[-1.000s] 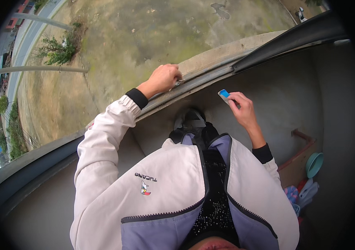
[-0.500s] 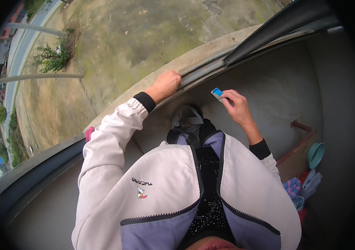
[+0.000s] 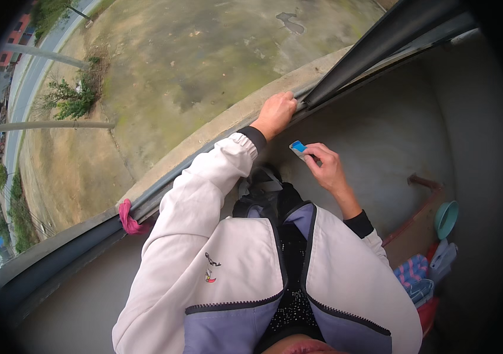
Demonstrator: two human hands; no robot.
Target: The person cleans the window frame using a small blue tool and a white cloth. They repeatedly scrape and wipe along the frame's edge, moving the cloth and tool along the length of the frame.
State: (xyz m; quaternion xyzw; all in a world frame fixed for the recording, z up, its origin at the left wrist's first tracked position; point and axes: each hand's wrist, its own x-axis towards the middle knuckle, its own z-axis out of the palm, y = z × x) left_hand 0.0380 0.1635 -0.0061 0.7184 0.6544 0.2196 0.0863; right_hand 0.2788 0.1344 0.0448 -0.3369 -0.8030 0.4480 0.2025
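My left hand (image 3: 277,114) is curled down onto the metal window track (image 3: 302,107), close to the foot of the dark sash frame (image 3: 375,47). Its fingers are bent and closed; whatever they hold, if anything, is hidden. Off to the right and lower, my right hand (image 3: 328,169) pinches a small flat scraper-like piece (image 3: 297,146) between thumb and fingers. This piece has a bright blue end and a pale grey part; its exact kind is unclear. It is held in the air, apart from the track.
A pink cloth (image 3: 128,218) hangs over the sill at the left. Beyond the concrete ledge (image 3: 228,112) lies open ground far below, with a road. At the right are a turquoise basin (image 3: 446,220), a brown board (image 3: 411,230) and some folded cloths (image 3: 415,270).
My left hand has slid right and farther along the track, up to the sash frame. My right hand has shifted slightly left and nearer, still pinching the blue-ended piece. More pink cloth shows.
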